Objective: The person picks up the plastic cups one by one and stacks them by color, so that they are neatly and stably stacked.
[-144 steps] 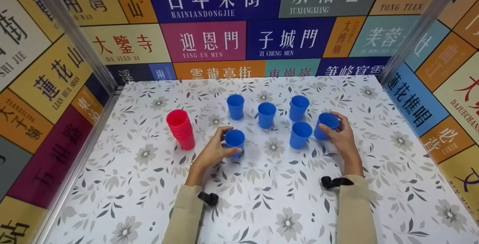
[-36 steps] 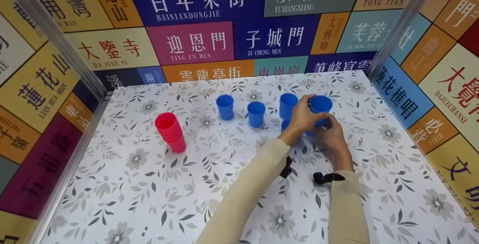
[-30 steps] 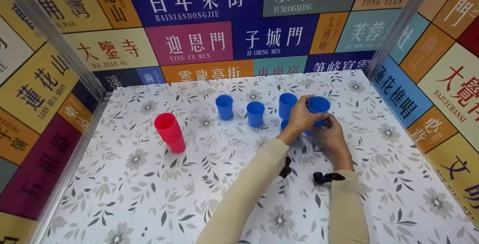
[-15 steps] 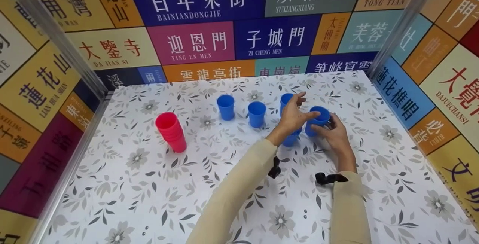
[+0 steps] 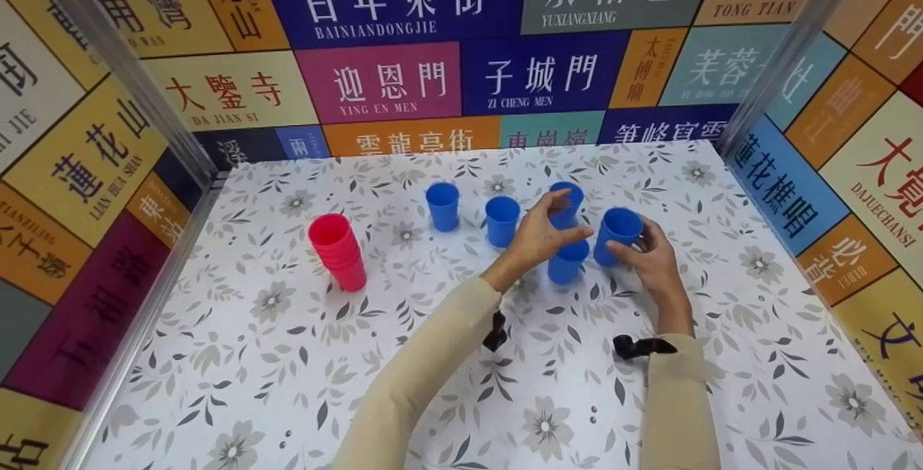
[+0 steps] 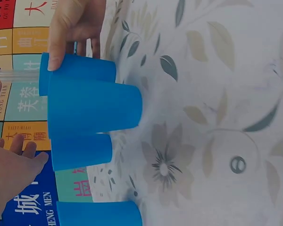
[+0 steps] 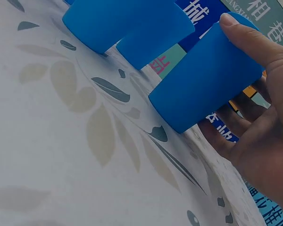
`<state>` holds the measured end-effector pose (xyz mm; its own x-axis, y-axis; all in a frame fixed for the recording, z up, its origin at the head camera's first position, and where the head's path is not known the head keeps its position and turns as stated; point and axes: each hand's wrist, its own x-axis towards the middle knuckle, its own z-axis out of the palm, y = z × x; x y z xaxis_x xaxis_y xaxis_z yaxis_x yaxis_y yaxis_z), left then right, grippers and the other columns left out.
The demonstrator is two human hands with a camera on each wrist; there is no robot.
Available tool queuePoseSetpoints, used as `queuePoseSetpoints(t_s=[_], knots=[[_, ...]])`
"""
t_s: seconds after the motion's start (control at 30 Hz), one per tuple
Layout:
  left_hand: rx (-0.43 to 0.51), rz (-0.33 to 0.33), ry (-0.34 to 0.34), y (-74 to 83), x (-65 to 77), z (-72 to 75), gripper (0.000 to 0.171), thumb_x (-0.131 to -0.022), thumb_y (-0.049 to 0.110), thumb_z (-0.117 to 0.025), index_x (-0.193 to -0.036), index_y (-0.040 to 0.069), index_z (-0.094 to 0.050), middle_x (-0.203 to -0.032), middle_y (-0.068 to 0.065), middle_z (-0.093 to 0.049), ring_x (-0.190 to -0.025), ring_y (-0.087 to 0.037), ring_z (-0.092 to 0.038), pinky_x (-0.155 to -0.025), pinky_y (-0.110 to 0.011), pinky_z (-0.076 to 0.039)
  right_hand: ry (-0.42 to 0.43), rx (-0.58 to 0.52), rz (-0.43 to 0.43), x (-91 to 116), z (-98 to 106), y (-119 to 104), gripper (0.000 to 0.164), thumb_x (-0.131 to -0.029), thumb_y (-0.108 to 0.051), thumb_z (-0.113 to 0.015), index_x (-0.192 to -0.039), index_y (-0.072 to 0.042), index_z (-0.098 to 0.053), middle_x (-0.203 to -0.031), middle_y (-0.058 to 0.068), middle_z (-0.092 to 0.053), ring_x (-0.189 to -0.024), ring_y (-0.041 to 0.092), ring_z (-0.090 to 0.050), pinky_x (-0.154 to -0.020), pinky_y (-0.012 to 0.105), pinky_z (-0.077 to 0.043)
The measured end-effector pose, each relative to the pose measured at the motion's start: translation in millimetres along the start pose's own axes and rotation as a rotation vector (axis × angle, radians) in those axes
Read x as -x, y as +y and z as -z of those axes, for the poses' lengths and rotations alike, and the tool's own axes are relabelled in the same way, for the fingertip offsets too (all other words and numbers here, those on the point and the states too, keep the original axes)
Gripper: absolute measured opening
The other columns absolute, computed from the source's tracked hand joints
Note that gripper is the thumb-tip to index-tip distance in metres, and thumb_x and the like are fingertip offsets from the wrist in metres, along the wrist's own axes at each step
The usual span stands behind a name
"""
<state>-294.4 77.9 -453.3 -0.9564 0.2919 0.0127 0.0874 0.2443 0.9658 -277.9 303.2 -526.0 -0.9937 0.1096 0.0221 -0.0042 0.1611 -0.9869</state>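
Floral worktop (image 5: 562, 362); the left hand (image 5: 535, 236), fingers wide, holds nothing; the front blue cup (image 5: 568, 268), upright, stands just below its thumb, nearer it than the right hand (image 5: 657, 257), whose fingers grip the rightmost blue cup (image 5: 619, 223).

Smooth plastic with a soft sheen was shown by the blue cups (image 5: 502, 223) right of centre and the stacked red cups (image 5: 339, 250) at left. Across the lower frame, a smooth, matt printed covering (image 5: 216, 362) (paper or vinyl could not be told) was crossed by sleeves (image 5: 425, 362) of matt cloth.
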Motion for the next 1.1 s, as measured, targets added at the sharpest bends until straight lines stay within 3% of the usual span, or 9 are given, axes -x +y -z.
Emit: queuePoseSetpoints(t_s=[0.2,0.37,0.6,0.8,1.1], knots=[[0.015,-0.053,-0.091,-16.6,9.7,5.8,0.085,-0.082,0.029,-0.084,-0.153,0.021,-0.038,-0.152,-0.006,-0.050,-0.145,-0.024,-0.043,-0.118,-0.044,-0.040,0.004,0.019,-0.003,0.3,1.0,0.7,0.075,-0.090,-0.019,-0.075,-0.153,-0.010,-0.035,-0.154,0.015,-0.041,-0.147,0.030,-0.037,-0.118,0.030,-0.036],[-0.002,-0.080,-0.143,-30.2,14.6,7.1,0.092,-0.080,0.029,-0.085,-0.155,0.020,-0.033,-0.156,-0.008,-0.045,-0.147,-0.024,-0.039,-0.121,-0.046,-0.034,0.011,0.009,-0.015,1.7,1.1,0.7,0.075,-0.091,-0.017,-0.074,-0.154,-0.009,-0.033,-0.152,0.013,-0.041,-0.146,0.027,-0.037,-0.121,0.037,-0.033],[0.054,-0.050,-0.148,-40.1,16.4,4.3,0.090,-0.080,0.023,-0.086,-0.154,0.015,-0.035,-0.153,-0.013,-0.046,-0.146,-0.031,-0.040,-0.120,-0.048,-0.035,0.006,0.018,-0.016,1.0,1.8,1.9,0.079,-0.091,-0.019,-0.075,-0.156,-0.009,-0.030,-0.157,0.017,-0.038,-0.149,0.030,-0.035,-0.123,0.045,-0.030],[0.054,-0.005,-0.169,-45.1,16.2,0.6,0.093,-0.079,0.019,-0.086,-0.155,0.011,-0.033,-0.156,-0.014,-0.043,-0.146,-0.028,-0.040,-0.122,-0.045,-0.033,-0.001,0.013,-0.007,-0.2,2.6,2.2,0.080,-0.091,-0.020,-0.075,-0.156,-0.009,-0.030,-0.159,0.019,-0.035,-0.151,0.032,-0.032,-0.124,0.047,-0.028],[0.043,0.051,-0.074,-50.0,16.1,-7.8,0.078,-0.077,0.016,-0.088,-0.143,0.008,-0.047,-0.142,-0.012,-0.056,-0.136,-0.027,-0.051,-0.117,-0.038,-0.040,-0.005,-0.025,0.009,-2.2,-0.4,3.2,0.075,-0.091,-0.014,-0.074,-0.154,-0.008,-0.033,-0.156,0.021,-0.038,-0.149,0.033,-0.033,-0.125,0.046,-0.026]])
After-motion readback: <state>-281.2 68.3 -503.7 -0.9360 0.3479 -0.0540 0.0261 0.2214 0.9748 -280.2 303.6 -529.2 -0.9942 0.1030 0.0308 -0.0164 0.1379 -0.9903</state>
